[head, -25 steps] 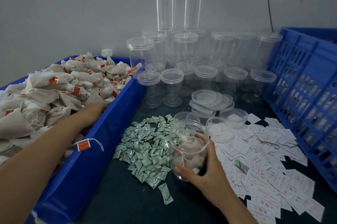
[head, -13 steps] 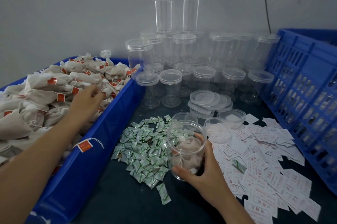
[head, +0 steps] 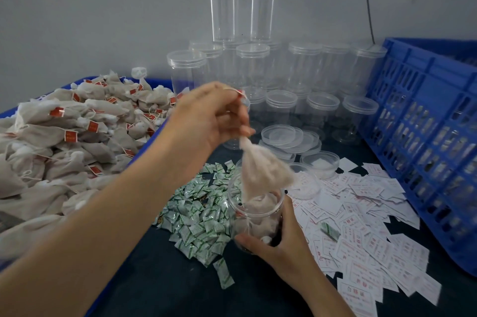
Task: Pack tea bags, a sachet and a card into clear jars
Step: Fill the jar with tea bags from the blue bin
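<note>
Step in hand, as judged: loading of tea bags into the open jar [head: 254, 216]. The jar is stood on the dark desk [head: 154, 278] toward its near edge, between the heap of green sachets [head: 198, 216] and the scattered white cards [head: 361, 226], and is steadied low on its wall by the right hand [head: 281, 247], whose grip is wrapped round it. Several bags are already seen inside. One tea bag [head: 260, 169] is pinched at its gathered top by the left hand [head: 206, 120], grip pressed together on it, and is hung directly over the jar mouth, its lower end at or just within the rim; motion blur prevents a finer reading. The bulk supply [head: 64, 141] is held in the blue bin at the desk's left edge. Next move, as judged: bag to be lowered clear of the rim and released; a sachet and a card are yet to be added.
</note>
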A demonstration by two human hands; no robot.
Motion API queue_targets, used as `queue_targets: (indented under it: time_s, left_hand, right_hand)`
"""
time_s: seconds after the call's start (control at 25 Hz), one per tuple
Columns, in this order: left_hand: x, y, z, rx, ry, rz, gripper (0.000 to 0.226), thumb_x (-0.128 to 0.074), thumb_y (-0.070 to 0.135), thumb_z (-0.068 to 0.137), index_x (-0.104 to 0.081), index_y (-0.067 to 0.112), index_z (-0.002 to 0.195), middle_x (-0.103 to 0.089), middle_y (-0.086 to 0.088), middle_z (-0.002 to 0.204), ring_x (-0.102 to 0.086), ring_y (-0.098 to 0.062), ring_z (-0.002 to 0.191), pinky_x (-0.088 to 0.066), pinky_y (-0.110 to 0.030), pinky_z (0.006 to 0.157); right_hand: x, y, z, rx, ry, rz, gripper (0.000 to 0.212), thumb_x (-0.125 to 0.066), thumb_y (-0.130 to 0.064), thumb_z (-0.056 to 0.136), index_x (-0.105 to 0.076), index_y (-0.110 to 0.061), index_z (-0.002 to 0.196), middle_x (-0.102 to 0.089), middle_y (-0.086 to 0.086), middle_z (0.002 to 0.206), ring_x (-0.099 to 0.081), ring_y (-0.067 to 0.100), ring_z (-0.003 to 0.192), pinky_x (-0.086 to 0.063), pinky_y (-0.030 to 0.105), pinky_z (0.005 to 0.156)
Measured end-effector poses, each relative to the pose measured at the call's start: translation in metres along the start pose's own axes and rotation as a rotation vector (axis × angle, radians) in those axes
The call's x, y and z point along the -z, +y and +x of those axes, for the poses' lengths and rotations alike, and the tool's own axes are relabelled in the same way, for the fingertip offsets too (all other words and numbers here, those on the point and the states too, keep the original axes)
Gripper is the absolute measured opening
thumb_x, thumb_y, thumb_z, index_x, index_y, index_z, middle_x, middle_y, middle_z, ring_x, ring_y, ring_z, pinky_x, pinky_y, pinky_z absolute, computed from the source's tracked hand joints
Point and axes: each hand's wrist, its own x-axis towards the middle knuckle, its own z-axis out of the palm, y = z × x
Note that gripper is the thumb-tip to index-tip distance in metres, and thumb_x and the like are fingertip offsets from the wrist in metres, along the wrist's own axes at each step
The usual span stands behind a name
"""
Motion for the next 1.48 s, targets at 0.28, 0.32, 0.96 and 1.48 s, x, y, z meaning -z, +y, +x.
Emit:
queue_targets:
  time_s: [0.28, 0.32, 0.96, 1.48]
  left_hand:
    - [0.027, -0.035, -0.007, 0.106, -0.051, 0.775, 0.013, -0.067, 0.021, 0.087, -0.061, 0.02, 0.098, -0.068, 0.009, 0.1, -0.064, -0.003, 0.095, -0.048, -0.017, 0.083]
    - [0.042, -0.029, -0.006, 0.055, -0.018, 0.843, 0.014, -0.068, 0.022, 0.085, -0.061, 0.023, 0.098, -0.067, 0.011, 0.098, -0.063, -0.001, 0.093, -0.047, -0.017, 0.082]
    - [0.179, -0.01, -0.028, 0.418, 0.147, 1.785, 0.026, -0.064, 0.01, 0.086, -0.057, 0.03, 0.071, -0.066, -0.001, 0.091, -0.061, -0.016, 0.08, -0.053, -0.036, 0.081]
    - [0.158, -0.009, -0.03, -0.129, 0.359, 1.465, 0.011, -0.057, 0.021, 0.092, -0.058, 0.013, 0.086, -0.061, -0.004, 0.076, -0.057, -0.019, 0.069, -0.049, -0.04, 0.066]
  right_hand:
    - [0.001, 0.002, 0.0, 0.021, -0.012, -0.025, 0.099, -0.094, -0.045, 0.064, -0.034, -0.047, 0.143, -0.055, -0.02, 0.137, -0.058, 0.003, 0.123, -0.052, 0.023, 0.098]
    - [0.001, 0.002, 0.0, 0.02, -0.013, -0.024, 0.1, -0.094, -0.045, 0.064, -0.034, -0.046, 0.143, -0.055, -0.02, 0.137, -0.058, 0.004, 0.124, -0.052, 0.023, 0.098]
    - [0.0, 0.003, 0.0, 0.025, -0.009, -0.045, 0.101, -0.093, -0.05, 0.064, -0.032, -0.045, 0.145, -0.056, -0.02, 0.137, -0.059, 0.003, 0.123, -0.052, 0.025, 0.101]
    - [0.001, 0.005, 0.001, 0.037, -0.005, -0.043, 0.102, -0.092, -0.051, 0.064, -0.031, -0.047, 0.145, -0.053, -0.022, 0.139, -0.056, 0.002, 0.126, -0.05, 0.022, 0.101]
